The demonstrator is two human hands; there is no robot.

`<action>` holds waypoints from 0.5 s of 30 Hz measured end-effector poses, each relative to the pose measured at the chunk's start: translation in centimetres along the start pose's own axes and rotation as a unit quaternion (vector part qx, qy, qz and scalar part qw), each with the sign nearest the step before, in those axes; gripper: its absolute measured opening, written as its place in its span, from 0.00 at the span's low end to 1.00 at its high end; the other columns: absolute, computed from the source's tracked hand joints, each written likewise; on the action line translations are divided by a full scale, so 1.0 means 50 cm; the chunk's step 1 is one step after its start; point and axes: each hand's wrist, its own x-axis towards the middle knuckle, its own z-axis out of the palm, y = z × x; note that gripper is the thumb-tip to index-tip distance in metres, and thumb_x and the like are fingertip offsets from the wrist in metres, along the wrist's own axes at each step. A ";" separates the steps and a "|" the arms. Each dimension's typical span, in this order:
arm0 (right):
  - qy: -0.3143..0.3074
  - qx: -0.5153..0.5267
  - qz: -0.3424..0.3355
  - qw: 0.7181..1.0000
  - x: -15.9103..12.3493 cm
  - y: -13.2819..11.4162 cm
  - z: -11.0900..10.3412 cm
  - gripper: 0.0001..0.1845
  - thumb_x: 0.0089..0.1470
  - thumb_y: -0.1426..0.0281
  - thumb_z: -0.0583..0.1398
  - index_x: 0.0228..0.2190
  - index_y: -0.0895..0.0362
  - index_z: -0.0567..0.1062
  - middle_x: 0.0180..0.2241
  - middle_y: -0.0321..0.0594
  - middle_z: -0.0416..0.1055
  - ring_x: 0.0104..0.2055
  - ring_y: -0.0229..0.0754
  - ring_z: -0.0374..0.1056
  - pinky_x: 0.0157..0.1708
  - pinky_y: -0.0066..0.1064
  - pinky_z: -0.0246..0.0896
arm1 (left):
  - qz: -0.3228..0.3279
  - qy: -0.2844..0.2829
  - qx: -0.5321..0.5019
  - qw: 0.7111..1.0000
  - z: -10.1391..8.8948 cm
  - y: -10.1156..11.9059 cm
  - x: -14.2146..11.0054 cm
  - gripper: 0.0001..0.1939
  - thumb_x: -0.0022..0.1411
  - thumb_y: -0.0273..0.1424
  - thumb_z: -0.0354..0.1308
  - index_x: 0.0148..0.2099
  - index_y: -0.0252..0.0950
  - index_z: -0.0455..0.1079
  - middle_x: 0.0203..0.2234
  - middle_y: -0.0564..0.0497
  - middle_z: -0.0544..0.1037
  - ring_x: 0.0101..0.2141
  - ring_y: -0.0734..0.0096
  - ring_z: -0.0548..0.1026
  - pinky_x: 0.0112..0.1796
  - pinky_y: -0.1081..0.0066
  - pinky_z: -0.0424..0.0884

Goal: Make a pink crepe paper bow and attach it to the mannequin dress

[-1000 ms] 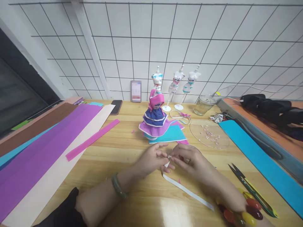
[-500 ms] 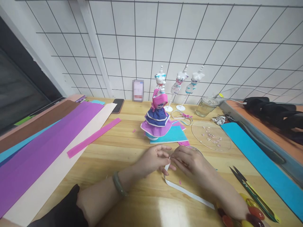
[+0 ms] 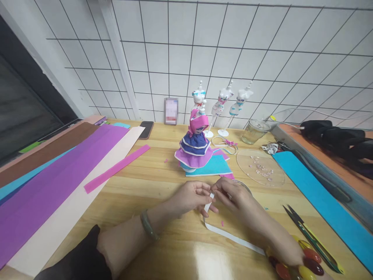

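Observation:
A narrow white strip, like tape or ribbon, runs from my hands down across the table and passes under my right forearm. My left hand grips it near its upper end, thumb against the fingers. At that same end, the fingertips of my right hand are pinched together; what lies between them is too small to make out. Beyond my hands stands a small dress form wearing a tiered dress in pink, navy and purple with white edging. Turquoise crepe-like sheet lies beside its base.
Purple sheets and a pink strip lie left. Right are green-handled snips, a blue sheet and a clear disc with small gems. Behind stand bare dress forms, a glass jar and phones.
My right fingertips have shifted slightly up and right from the strip's end, so more of the white end shows at my left thumb. The camera view has shifted slightly.

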 end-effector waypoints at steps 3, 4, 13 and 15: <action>0.015 0.004 -0.019 1.000 0.001 0.002 0.002 0.11 0.59 0.69 0.49 0.28 0.56 0.68 0.29 0.40 0.69 0.31 0.38 0.65 0.29 0.29 0.59 | -0.002 -0.003 -0.014 1.000 -0.002 0.000 -0.001 0.16 0.47 0.32 0.63 0.38 0.31 0.68 0.31 0.47 0.73 0.28 0.66 0.77 0.20 0.77 0.70; 0.022 0.006 -0.027 0.999 0.001 0.002 0.002 0.11 0.58 0.69 0.49 0.27 0.56 0.68 0.29 0.41 0.69 0.31 0.38 0.65 0.30 0.29 0.59 | -0.003 -0.006 -0.021 1.000 -0.003 -0.001 -0.001 0.16 0.47 0.32 0.63 0.38 0.31 0.68 0.31 0.47 0.73 0.28 0.66 0.77 0.20 0.77 0.70; 0.075 0.165 0.092 0.979 0.005 0.019 0.012 0.15 0.52 0.63 0.56 0.41 0.57 0.67 0.25 0.36 0.67 0.24 0.35 0.63 0.25 0.28 0.58 | 0.002 -0.011 -0.011 1.000 -0.007 -0.006 0.002 0.17 0.49 0.32 0.62 0.42 0.32 0.67 0.32 0.47 0.74 0.20 0.76 0.74 0.22 0.74 0.70; 0.068 0.262 0.128 0.954 0.008 0.026 0.016 0.20 0.49 0.62 0.59 0.43 0.57 0.65 0.26 0.35 0.67 0.25 0.35 0.63 0.25 0.27 0.58 | 0.005 -0.012 -0.002 1.000 -0.006 -0.005 0.002 0.18 0.49 0.33 0.61 0.43 0.33 0.66 0.31 0.47 0.74 0.19 0.76 0.73 0.21 0.75 0.70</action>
